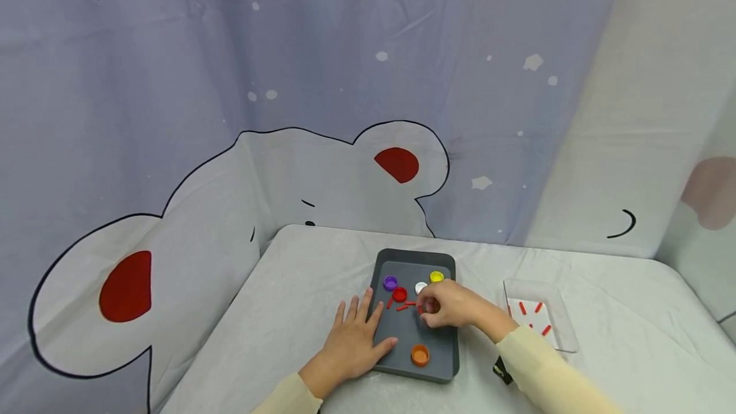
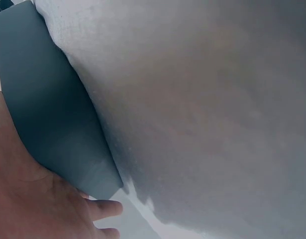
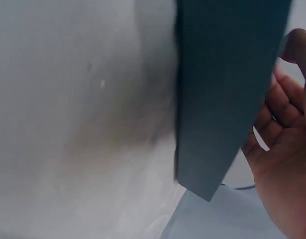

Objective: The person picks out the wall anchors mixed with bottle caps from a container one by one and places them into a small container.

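Observation:
A dark grey tray (image 1: 397, 351) lies on the white-covered table. On its left rim rests my left hand (image 1: 352, 345), fingers straight and spread; the left wrist view shows that palm (image 2: 38, 199) against the tray's outer wall. Over the tray's right half, my right hand (image 1: 451, 303) has curled fingers and pinches a small red stick (image 1: 420, 310) at the fingertips. Loose red sticks (image 1: 402, 308) lie just left of it, below a red cap (image 1: 399, 294). Purple (image 1: 391, 283), white (image 1: 421, 287) and yellow caps (image 1: 437, 276) sit farther back. An orange cap (image 1: 420, 355) stands near the front.
Right of the tray, under my right forearm's far side, stands a clear box (image 1: 566, 331) with several red sticks (image 1: 538, 307) on its white bottom. A small black object (image 1: 502, 370) is partly hidden by the right sleeve. A printed curtain (image 1: 345, 69) hangs behind the table.

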The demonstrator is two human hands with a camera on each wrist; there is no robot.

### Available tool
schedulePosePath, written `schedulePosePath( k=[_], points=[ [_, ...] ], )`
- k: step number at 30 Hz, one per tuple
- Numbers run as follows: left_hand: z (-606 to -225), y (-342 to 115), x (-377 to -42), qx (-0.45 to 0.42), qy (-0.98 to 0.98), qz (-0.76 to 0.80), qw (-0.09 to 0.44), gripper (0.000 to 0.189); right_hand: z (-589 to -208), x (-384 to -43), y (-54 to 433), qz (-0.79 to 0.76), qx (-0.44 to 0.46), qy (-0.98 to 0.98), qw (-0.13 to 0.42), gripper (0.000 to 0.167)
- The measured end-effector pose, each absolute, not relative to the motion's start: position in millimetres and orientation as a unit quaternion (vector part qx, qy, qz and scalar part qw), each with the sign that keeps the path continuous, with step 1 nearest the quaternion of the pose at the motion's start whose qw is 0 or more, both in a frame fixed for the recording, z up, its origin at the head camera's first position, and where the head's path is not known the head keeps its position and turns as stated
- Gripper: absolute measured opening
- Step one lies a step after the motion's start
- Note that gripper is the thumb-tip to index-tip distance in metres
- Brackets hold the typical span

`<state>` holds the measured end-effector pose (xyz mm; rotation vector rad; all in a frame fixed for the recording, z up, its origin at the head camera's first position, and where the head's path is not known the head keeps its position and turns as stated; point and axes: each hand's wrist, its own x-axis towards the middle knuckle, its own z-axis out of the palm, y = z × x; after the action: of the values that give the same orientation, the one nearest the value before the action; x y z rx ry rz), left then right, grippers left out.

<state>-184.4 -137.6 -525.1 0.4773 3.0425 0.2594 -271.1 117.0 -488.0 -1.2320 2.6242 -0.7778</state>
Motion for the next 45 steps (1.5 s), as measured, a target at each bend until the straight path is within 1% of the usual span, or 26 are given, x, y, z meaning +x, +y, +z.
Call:
schedulePosePath(
  k=[2, 7, 10, 14, 18, 25, 34, 45],
  points=[
    [-525, -137, -185, 0.155, 0.984, 0.084, 0.029, 0.083, -486, -265, 121, -0.304, -0.401, 0.863, 0.039, 0.011],
    [-524, -138, -184, 0.149, 0.986, 0.075, 0.024, 0.084, -483, -248, 129, -0.414, -0.340, 0.843, -0.046, 0.015],
    [-522, -138, -183, 0.148, 0.986, 0.074, 0.024, 0.083, -484, -239, 134, -0.460, -0.298, 0.833, -0.075, 0.016],
    [-520, -139, -181, 0.151, 0.985, 0.080, 0.029, 0.082, -488, -229, 143, -0.503, -0.249, 0.823, -0.084, 0.018],
    [-519, -140, -181, 0.152, 0.984, 0.085, 0.030, 0.082, -489, -222, 155, -0.538, -0.219, 0.808, -0.093, 0.018],
    [-521, -139, -183, 0.155, 0.984, 0.087, 0.030, 0.083, -484, -211, 176, -0.529, -0.177, 0.821, -0.120, 0.021],
    [-521, -138, -182, 0.156, 0.983, 0.087, 0.035, 0.083, -491, -200, 209, -0.517, -0.167, 0.826, -0.152, 0.019],
    [-519, -136, -181, 0.156, 0.984, 0.083, 0.037, 0.084, -488, -189, 257, -0.504, -0.116, 0.840, -0.165, 0.021]
  ],
)
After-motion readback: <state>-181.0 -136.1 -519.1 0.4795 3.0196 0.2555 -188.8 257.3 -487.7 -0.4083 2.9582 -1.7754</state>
